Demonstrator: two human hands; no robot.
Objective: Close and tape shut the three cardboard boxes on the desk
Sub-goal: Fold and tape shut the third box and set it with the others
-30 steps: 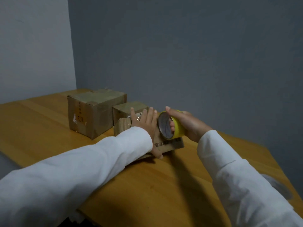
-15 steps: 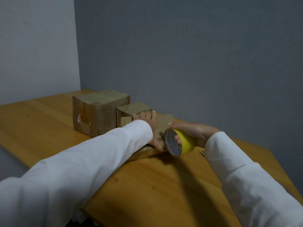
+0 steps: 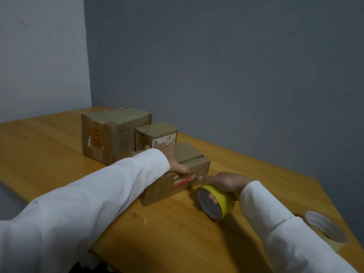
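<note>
Left hand (image 3: pixel 173 160) presses flat on nearest box (image 3: pixel 189 170); right hand (image 3: pixel 226 183) grips yellow tape roll (image 3: pixel 216 203) beside it on desk (image 3: pixel 59 164). Two boxes behind.

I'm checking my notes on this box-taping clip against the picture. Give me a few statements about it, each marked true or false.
1. The left hand lies on top of the nearest box. True.
2. The right hand has its grip on a blue tape roll. False: the tape roll is yellow.
3. Three cardboard boxes stand on the desk. True.
4. The large box is stacked on the small box. False: they stand side by side.
5. A second roll lies near the desk's right edge. True.
</note>
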